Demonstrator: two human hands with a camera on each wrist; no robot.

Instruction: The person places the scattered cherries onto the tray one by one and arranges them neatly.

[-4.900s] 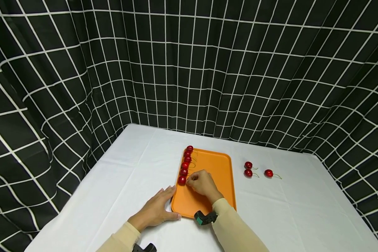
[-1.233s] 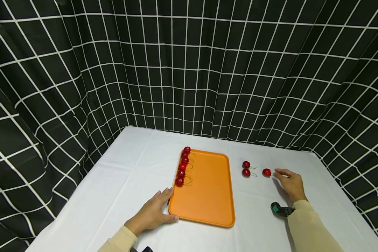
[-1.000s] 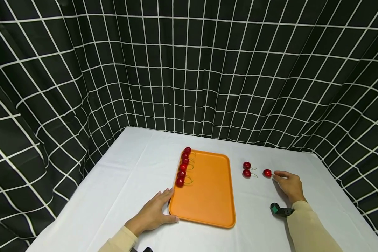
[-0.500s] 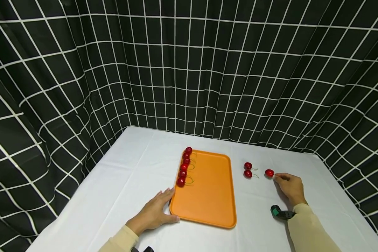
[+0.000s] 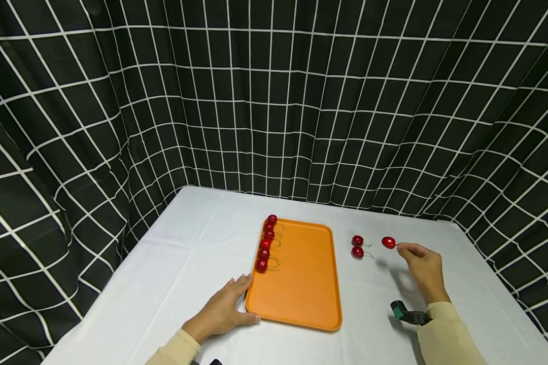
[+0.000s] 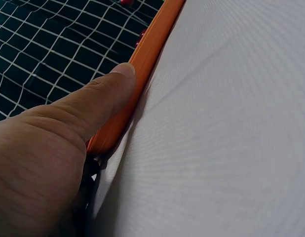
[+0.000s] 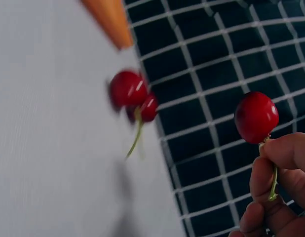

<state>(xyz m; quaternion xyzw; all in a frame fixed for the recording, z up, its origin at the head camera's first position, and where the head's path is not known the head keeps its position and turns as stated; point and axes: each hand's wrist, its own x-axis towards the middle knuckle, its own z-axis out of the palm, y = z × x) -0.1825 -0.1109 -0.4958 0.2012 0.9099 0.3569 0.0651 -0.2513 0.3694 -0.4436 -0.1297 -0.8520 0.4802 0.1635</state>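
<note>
My right hand (image 5: pixel 423 267) pinches a red cherry (image 5: pixel 388 243) by its green stem, and its shadow falls on the cloth apart from the hand. In the right wrist view the cherry (image 7: pixel 256 117) sits just beyond thumb and fingertip, the stem end poking out below. My left hand (image 5: pixel 224 308) lies with fingers spread at the near left corner of an orange tray (image 5: pixel 297 289). In the left wrist view the thumb (image 6: pixel 105 91) rests along the tray's side. Several cherries (image 5: pixel 262 265) form a row down the tray's left edge, stems pointing right.
Two more cherries (image 5: pixel 357 252) lie close together on the white tablecloth (image 5: pixel 201 223), right of the tray. A black curtain (image 5: pixel 283 101) with white grid lines surrounds the table behind and at the sides. Black wrist straps (image 5: pixel 411 315) sit over the sleeves.
My right hand has gone from the tray's row to the lone cherry on the right, taken its stem and lifted it off the cloth. The left hand stays at the tray corner.
</note>
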